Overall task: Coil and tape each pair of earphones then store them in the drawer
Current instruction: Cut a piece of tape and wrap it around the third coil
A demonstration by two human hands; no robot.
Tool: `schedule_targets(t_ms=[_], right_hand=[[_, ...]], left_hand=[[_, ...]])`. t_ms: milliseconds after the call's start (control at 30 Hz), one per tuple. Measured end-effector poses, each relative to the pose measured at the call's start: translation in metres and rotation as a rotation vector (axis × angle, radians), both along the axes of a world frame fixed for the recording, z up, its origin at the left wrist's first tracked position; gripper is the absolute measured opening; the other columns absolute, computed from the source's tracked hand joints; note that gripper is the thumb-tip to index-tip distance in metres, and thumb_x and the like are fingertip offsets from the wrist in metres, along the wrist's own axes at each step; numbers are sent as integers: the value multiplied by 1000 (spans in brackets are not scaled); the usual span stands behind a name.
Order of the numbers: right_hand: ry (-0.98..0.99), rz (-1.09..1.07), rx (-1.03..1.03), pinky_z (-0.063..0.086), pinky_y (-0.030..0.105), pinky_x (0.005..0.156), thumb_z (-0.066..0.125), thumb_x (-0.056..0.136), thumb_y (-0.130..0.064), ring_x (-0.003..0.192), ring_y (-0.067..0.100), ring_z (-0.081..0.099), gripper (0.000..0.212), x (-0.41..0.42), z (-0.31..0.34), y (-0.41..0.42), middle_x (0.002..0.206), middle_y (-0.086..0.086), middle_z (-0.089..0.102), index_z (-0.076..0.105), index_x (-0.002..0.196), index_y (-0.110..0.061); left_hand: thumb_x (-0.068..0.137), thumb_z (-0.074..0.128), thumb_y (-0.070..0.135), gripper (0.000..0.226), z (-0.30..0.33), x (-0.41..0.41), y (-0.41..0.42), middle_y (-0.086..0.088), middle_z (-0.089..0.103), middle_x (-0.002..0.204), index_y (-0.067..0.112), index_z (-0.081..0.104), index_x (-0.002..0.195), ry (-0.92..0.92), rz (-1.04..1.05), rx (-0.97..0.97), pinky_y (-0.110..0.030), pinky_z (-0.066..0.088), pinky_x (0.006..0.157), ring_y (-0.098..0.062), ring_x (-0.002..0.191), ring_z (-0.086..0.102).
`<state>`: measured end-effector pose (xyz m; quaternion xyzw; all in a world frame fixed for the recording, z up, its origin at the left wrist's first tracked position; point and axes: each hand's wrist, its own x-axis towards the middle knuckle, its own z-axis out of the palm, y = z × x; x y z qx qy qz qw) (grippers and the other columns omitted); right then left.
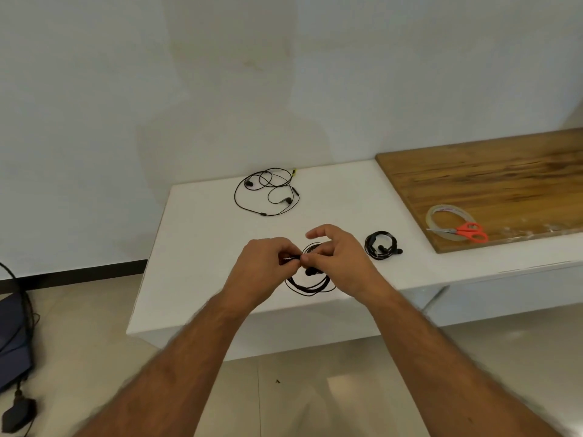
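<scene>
Pinching the coiled earphones (310, 283) between them, the left hand (265, 266) and right hand (334, 257) are hovering over the white surface (202, 247).

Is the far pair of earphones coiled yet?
No. The far earphones lie loose and spread in uneven loops on the white table.

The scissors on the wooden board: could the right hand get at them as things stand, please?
Probably yes, but not freely: the right hand is pinching the earphones with the left hand. Nothing lies between it and the scissors, resting on the tape roll.
</scene>
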<state>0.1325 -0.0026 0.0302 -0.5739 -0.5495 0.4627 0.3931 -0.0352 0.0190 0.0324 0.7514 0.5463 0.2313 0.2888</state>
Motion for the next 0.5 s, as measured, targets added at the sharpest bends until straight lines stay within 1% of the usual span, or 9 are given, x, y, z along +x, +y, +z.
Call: schedule_targets(t_ms=[33, 100, 167, 233, 300, 367, 433, 500], right_hand=[[10, -17, 3, 57, 39, 83, 72, 83, -7, 71, 20, 73, 32, -1, 0, 1, 73, 7, 74, 58, 110, -16], [5, -36, 23, 57, 41, 81, 73, 83, -8, 71, 20, 72, 29, -3, -1, 1, 73, 6, 74, 60, 106, -19], [5, -61, 38, 56, 34, 78, 73, 83, -10, 70, 14, 72, 27, -4, -1, 1, 72, 3, 74, 61, 105, -20], [7, -98, 53, 53, 25, 73, 73, 83, -11, 69, 10, 70, 26, -3, 0, 1, 72, 3, 74, 61, 105, -20], [21, -138, 70, 54, 27, 72, 73, 83, -10, 68, 10, 69, 25, -2, 1, 2, 71, 4, 73, 61, 103, -21], [34, -171, 82, 55, 30, 72, 72, 84, -10, 67, 11, 69, 24, -1, 1, 3, 69, 3, 72, 62, 101, -23], [48, -198, 99, 55, 28, 69, 72, 84, -10, 68, 12, 69, 24, -1, 1, 3, 70, 3, 72, 61, 102, -23], [79, -231, 108, 55, 28, 68, 72, 84, -10, 70, 15, 70, 24, -2, 2, 3, 71, 3, 72, 62, 102, -22]], left_hand=[[85, 69, 28, 9, 0, -1, 0, 18, 67, 77, 28, 71, 94, -39, -1, -28, -11, 44, 61, 5, 71, 61], [86, 69, 28, 20, 0, -3, -1, 12, 69, 84, 26, 70, 106, -104, -7, -104, -15, 48, 62, 1, 69, 62], [89, 65, 23, 26, 0, -4, -2, 7, 71, 89, 23, 66, 116, -199, -10, -222, -18, 52, 62, -3, 72, 65], [93, 59, 18, 21, 2, -6, -4, 2, 73, 93, 20, 67, 113, -334, -9, -365, -25, 55, 69, -10, 86, 69], [96, 54, 16, 20, 4, -6, -6, -1, 74, 98, 17, 65, 112, -498, 12, -527, -33, 55, 78, -17, 95, 70], [98, 50, 14, 21, 6, -6, -6, -4, 74, 103, 16, 63, 114, -638, 37, -655, -38, 53, 84, -20, 98, 70], [99, 48, 15, 21, 7, -6, -6, -6, 72, 104, 14, 64, 113, -730, 43, -727, -40, 52, 87, -22, 100, 70], [101, 45, 23, 24, 6, -5, -6, -6, 72, 105, 13, 66, 110, -797, 36, -785, -41, 51, 90, -22, 103, 69]])
